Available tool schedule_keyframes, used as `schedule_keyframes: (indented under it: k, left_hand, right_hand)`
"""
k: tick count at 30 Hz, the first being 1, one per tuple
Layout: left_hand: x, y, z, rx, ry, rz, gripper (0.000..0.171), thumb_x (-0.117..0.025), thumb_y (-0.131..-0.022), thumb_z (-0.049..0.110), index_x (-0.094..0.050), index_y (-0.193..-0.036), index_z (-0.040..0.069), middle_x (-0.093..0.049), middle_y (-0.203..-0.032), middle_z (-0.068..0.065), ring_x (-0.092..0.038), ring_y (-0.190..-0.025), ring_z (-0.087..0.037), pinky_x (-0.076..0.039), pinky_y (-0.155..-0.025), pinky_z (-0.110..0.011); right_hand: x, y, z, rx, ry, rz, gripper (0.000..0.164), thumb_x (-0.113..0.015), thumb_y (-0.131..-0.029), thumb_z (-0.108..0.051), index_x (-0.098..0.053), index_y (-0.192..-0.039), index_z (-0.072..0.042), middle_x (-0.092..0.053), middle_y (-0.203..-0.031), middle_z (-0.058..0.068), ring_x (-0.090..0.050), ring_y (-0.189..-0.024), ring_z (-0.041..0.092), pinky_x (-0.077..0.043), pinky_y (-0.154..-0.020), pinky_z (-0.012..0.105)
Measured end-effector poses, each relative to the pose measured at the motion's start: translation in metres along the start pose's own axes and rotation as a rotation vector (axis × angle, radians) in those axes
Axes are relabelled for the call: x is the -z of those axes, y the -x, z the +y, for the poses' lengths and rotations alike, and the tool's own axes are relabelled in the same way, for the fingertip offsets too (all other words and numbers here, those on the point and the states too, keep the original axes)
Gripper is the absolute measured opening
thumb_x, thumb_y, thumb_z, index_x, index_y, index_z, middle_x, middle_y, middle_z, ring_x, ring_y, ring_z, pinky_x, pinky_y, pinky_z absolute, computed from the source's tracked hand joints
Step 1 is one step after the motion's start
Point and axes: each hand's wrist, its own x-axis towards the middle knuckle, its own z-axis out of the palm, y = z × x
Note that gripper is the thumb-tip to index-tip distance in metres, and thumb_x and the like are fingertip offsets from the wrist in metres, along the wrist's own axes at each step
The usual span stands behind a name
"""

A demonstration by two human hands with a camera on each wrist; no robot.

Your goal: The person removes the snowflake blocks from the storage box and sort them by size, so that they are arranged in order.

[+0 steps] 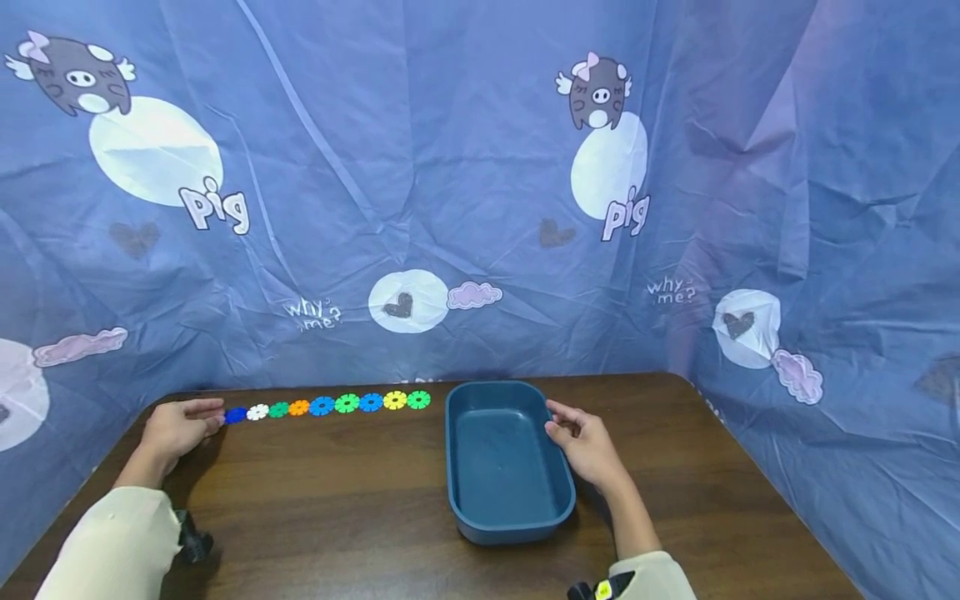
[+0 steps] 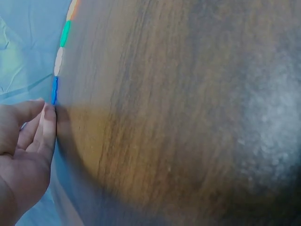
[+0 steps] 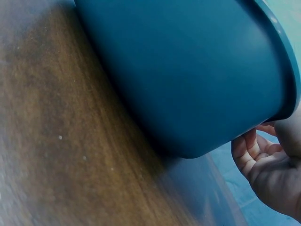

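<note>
At the back left of the table, my left hand (image 1: 180, 429) pinches the outer edge of a dark blue snowflake disc (image 1: 236, 415) between thumb and fingertips. That disc ends a row of flat snowflake discs along the back edge, including a white disc (image 1: 257, 412), an orange disc (image 1: 299, 407) and a yellow disc (image 1: 395, 400). In the left wrist view the fingertips meet at the blue disc (image 2: 55, 90). My right hand (image 1: 588, 446) grips the right rim of a dark teal plastic tray (image 1: 512, 527), its fingers partly hidden behind the wall (image 3: 188, 80).
The brown wooden table (image 1: 337, 508) has a blue printed curtain (image 1: 480, 192) behind it and at its sides. A green disc (image 1: 418, 400) at the row's right end lies just left of the tray. The tray's inside shows bare.
</note>
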Motion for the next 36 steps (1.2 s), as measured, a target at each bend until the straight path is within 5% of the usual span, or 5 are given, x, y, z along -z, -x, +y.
schedule_keyframes:
  k: [6,15,20,23,36]
  left_hand:
    - [-0.002,0.004,0.004,-0.048,-0.011,0.035,0.041,-0.061,-0.096,0.001,-0.054,-0.128,-0.023,-0.073,-0.105,-0.028,-0.066,-0.071,0.000,-0.056,-0.060,-0.022]
    - [-0.011,0.011,0.034,-0.087,-0.111,0.197,0.036,-0.066,-0.098,0.012,-0.066,-0.125,-0.011,-0.074,-0.108,-0.023,-0.059,-0.075,0.006,-0.053,-0.061,-0.016]
    - [-0.019,0.018,0.055,-0.178,-0.229,0.231,0.028,-0.067,-0.097,0.015,-0.073,-0.117,-0.005,-0.076,-0.105,-0.020,-0.069,-0.087,-0.020,-0.049,-0.065,-0.023]
    - [-0.024,0.024,0.066,-0.209,-0.235,0.222,0.027,-0.067,-0.098,0.016,-0.074,-0.116,-0.004,-0.076,-0.105,-0.020,-0.071,-0.094,-0.033,-0.050,-0.066,-0.028]
    - [-0.052,0.060,0.117,-0.304,-0.186,0.048,0.032,-0.065,-0.102,0.022,-0.071,-0.123,0.000,-0.074,-0.114,-0.017,-0.071,-0.099,-0.032,-0.055,-0.073,-0.034]
  right_hand:
    - [-0.001,-0.010,0.021,0.023,-0.001,0.008,0.038,-0.067,-0.099,-0.007,-0.064,-0.136,0.002,-0.062,-0.106,0.013,-0.052,-0.083,0.015,-0.044,-0.064,0.020]
    - [0.000,-0.013,0.024,0.038,0.009,0.003,0.037,-0.067,-0.099,-0.007,-0.065,-0.135,-0.001,-0.064,-0.105,0.011,-0.056,-0.088,0.017,-0.048,-0.068,0.021]
    - [0.001,-0.015,0.027,0.045,0.009,0.000,0.038,-0.068,-0.098,-0.008,-0.065,-0.135,0.001,-0.066,-0.104,0.011,-0.058,-0.088,0.015,-0.050,-0.071,0.021]
    - [0.002,-0.017,0.028,0.037,0.008,0.001,0.038,-0.067,-0.101,-0.014,-0.064,-0.136,-0.001,-0.068,-0.108,0.013,-0.060,-0.090,0.015,-0.051,-0.072,0.022]
    - [0.025,-0.015,0.025,0.063,0.032,-0.001,0.038,-0.062,-0.104,-0.016,-0.061,-0.137,0.003,-0.069,-0.105,0.019,-0.065,-0.078,0.026,-0.057,-0.067,0.033]
